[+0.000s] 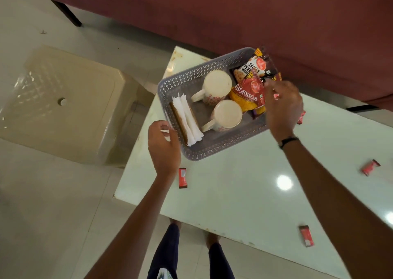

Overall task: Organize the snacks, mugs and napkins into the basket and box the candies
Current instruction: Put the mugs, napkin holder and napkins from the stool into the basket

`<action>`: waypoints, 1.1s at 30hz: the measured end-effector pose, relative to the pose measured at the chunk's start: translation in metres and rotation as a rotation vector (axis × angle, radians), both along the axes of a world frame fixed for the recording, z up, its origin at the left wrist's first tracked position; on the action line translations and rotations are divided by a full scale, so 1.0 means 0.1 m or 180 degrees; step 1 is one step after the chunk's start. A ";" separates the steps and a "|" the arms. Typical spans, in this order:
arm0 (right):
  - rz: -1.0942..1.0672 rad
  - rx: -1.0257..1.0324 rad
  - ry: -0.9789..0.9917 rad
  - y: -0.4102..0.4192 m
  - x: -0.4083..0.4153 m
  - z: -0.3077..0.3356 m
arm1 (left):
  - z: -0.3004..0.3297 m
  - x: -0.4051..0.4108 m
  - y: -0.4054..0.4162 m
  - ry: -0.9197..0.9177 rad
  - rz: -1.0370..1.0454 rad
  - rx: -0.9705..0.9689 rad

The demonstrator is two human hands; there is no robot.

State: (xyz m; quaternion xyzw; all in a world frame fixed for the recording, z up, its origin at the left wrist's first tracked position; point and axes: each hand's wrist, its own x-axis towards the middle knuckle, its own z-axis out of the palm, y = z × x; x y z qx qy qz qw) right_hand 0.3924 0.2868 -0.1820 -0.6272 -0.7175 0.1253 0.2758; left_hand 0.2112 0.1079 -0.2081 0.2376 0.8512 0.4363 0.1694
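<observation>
Pale floor tiles, a cream plastic stool (70,106) and a maroon sofa (234,13) surround the glossy white table (234,183) where we work. Our left hand (163,149) curls its fingers at the near-left corner of the grey perforated basket (212,149); whether it grips the rim or a white napkin we cannot tell. Just beyond that hand, a stack of white napkins (188,121) stands on edge along the basket's left wall, and two cream mugs (217,86) sit between our hands. Our right hand (284,106), a dark band on its wrist, pinches the red Aloo Bhujia snack packet (251,96) at the basket's right end, with a Salted Peanuts packet (253,68) just beyond it. Small red candies (182,177) lie scattered on the table: one below our left wrist, others to the right of our right forearm.
</observation>
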 end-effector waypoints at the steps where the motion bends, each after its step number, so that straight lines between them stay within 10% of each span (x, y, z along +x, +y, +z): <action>1: -0.0218 -0.0125 0.0256 0.13 0.06 0.00 | -0.02 0.00 0.03 -0.0075 0.0085 -0.0037; 12: -0.0849 -0.3033 0.1453 1.14 0.31 -0.29 | -0.19 -0.19 0.35 -0.1925 0.0856 -0.0300; 20: -0.0593 -0.3547 0.1698 1.27 0.28 -0.40 | -0.28 -0.30 0.46 -0.3272 0.0994 0.0142; 33: -0.0231 -0.3873 0.2402 1.12 0.53 -0.44 | -0.22 -0.24 0.61 -0.3201 0.1029 0.0044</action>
